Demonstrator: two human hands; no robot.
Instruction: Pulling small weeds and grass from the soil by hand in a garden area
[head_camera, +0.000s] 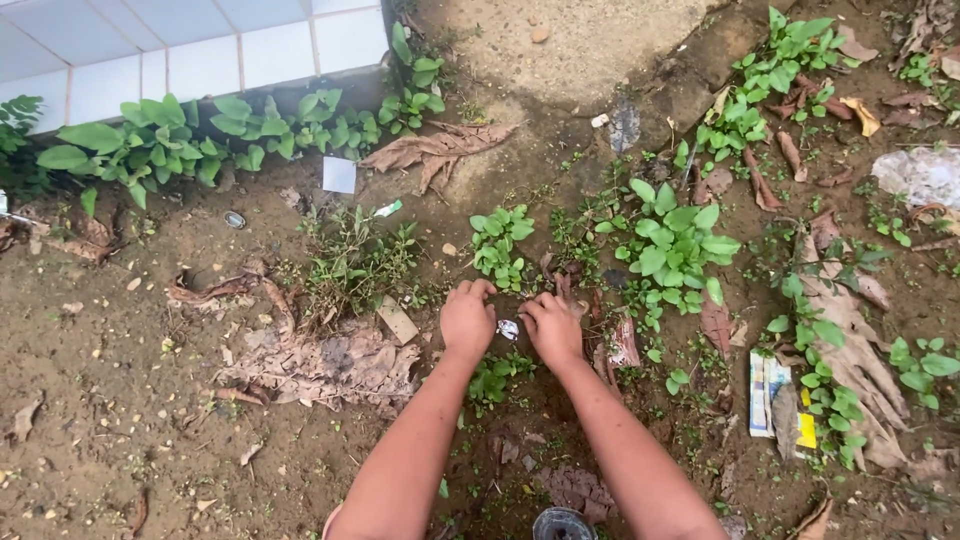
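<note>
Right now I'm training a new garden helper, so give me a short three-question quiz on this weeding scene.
1. True or false: both hands are down at the soil.
2. What lies between the left hand and right hand: (a) small white scrap, (b) trowel, (c) stone?
3. What borders the ground at top left?

Key:
1. True.
2. (a), the white scrap.
3. A white tiled wall, with leafy plants along its base.

Bare soil ground (120, 400): weeds (675, 240), dry leaves (320, 365), paper scrap (339, 174).
</note>
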